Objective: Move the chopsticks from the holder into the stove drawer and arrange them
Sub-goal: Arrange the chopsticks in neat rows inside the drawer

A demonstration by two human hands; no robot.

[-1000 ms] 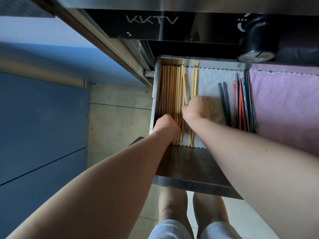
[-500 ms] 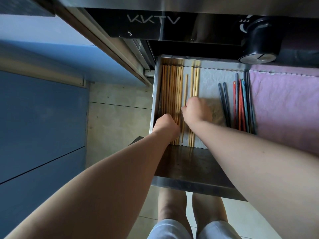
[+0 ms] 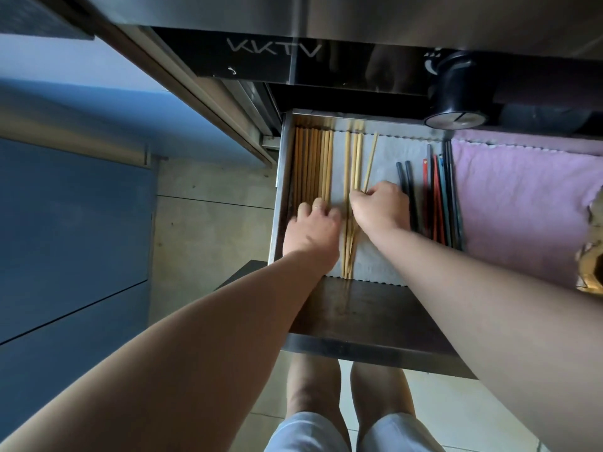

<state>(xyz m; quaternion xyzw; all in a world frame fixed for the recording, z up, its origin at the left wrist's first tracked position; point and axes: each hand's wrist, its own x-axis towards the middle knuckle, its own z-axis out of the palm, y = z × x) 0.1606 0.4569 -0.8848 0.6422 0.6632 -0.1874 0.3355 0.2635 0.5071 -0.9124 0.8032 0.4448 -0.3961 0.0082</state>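
Left hand [image 3: 311, 231] flat, open on wooden chopsticks [image 3: 313, 168] — right hand [image 3: 380, 208] grip pinching loose chopstick [image 3: 370, 161]; dark chopsticks [image 3: 437, 197] beside.

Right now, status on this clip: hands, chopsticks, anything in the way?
Left hand flat on the packed wooden row. Right hand pinching one slanted chopstick from the loose group. Drawer open, nothing blocking.

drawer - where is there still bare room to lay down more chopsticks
One bare strip of the white liner lies between the loose wooden chopsticks and the dark pair. A narrow gap runs between the packed wooden row and those loose ones. The pink cloth is bare. The left wall is crowded, and so is the spot under both hands.
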